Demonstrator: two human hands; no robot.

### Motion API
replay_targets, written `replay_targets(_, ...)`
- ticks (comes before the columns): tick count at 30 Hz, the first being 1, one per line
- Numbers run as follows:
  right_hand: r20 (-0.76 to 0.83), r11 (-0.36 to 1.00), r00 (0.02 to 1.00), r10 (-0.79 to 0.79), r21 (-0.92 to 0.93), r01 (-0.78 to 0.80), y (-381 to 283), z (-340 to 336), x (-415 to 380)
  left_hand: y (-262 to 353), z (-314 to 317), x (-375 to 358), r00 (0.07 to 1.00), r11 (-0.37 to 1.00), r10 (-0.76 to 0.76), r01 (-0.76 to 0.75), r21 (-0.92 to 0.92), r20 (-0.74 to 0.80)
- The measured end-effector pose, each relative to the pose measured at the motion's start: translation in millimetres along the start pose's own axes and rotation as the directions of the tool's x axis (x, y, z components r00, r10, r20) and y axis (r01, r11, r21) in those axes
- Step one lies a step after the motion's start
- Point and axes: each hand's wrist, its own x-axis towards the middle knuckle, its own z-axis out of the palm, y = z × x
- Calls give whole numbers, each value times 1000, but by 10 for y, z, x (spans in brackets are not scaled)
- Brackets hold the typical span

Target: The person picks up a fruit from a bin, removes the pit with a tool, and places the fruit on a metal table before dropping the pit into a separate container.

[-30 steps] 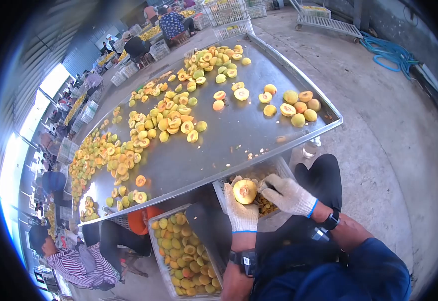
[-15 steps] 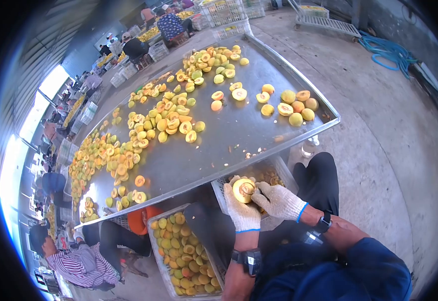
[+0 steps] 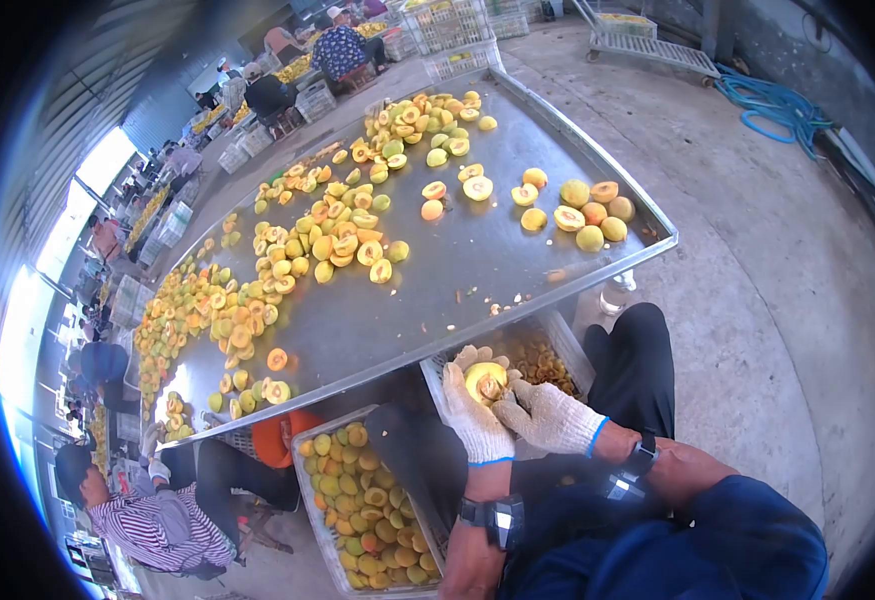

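My left hand (image 3: 475, 412), in a white knit glove with a blue cuff, cups a yellow peach half (image 3: 485, 382) with its cut face up. A brownish patch shows at the middle of the flesh. My right hand (image 3: 547, 412), gloved the same way, is closed with its fingertips against the right edge of that half. Whatever those fingers hold, if anything, is hidden. Both hands are over a white crate (image 3: 579, 362) holding brown peach pits (image 3: 547, 366), below the near edge of the metal table (image 3: 427, 290).
Many peach halves (image 3: 332, 235) lie across the table, with a small group (image 3: 589, 238) near its right corner. A crate of peaches (image 3: 367, 500) stands by my left leg. A co-worker in a striped shirt (image 3: 162, 525) sits at left. A blue hose (image 3: 782, 105) lies on the floor.
The peach half has tilted in my left hand, and its cut face looks different. My right fingers have shifted slightly down and left, to its lower edge.
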Motion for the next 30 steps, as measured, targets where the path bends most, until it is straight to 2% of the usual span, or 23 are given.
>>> replay_targets(3, 18, 1000, 1000, 24, -7, -24, 36, 38, -5, -2, -43, 56, 1000, 999, 22, -22, 37, 6)
replay_targets(7, -4, 999, 999, -39, -23, 39, 34, 60, -20, 50, -55, 49, 1000, 998, 17, -17, 61, 7)
replay_targets(10, -3, 998, 999, -46, -34, 46, 65, 79, 6, 81, -54, 75, 998, 985, 61, -65, 157, 31)
replay_targets(12, 9, 997, 999, -47, -57, 48, 102, 79, 30, 139, 2, 40, 994, 944, 99, -108, 313, 47)
replay_targets(13, 24, 998, 999, -45, -34, 46, 120, 57, 41, 151, 34, 36, 994, 943, 101, -111, 314, 50)
replay_targets(15, 41, 999, 998, -40, -8, 40, 79, 9, 25, 149, 57, 9, 975, 898, 193, -221, 379, 110)
replay_targets(16, 124, 994, 991, 38, 98, -50, 37, -43, 11, 150, 38, 13, 975, 898, 195, -223, 379, 110)
replay_targets(17, 214, 970, 971, 103, 194, -146, -1, -77, 10, 165, 12, 26, 957, 873, 199, -271, 406, 211)
replay_targets(18, 215, 970, 971, 101, 196, -144, 5, -75, 8, 187, -11, 36, 931, 844, 194, -319, 431, 310)
replay_targets(19, 234, 958, 968, 92, 244, -150, 23, -81, 0, 216, -28, 49, 931, 844, 196, -320, 431, 309)
replay_targets(21, 254, 943, 964, 82, 293, -158, 81, -124, -10, 311, -40, 50, 847, 781, 160, -422, 459, 506)
replay_targets(22, 378, 886, 920, 105, 384, -259, 120, -163, -5, 340, -73, 65, 848, 780, 159, -422, 462, 506)
replay_targets(23, 496, 813, 862, 108, 454, -364, 141, -194, -3, 360, -109, 92, 815, 769, 103, -428, 474, 570)
replay_targets(24, 493, 812, 863, 107, 457, -362, 139, -205, -23, 366, -131, 116, 776, 758, 42, -435, 485, 630)
replay_targets(28, 574, 714, 815, 79, 538, -448, 189, -246, -71, 312, -116, 101, 759, 808, -14, -375, 454, 651)
replay_targets(30, 605, 688, 795, 45, 558, -464, 209, -248, -76, 274, 24, -47, 835, 901, 98, -306, 308, 542)
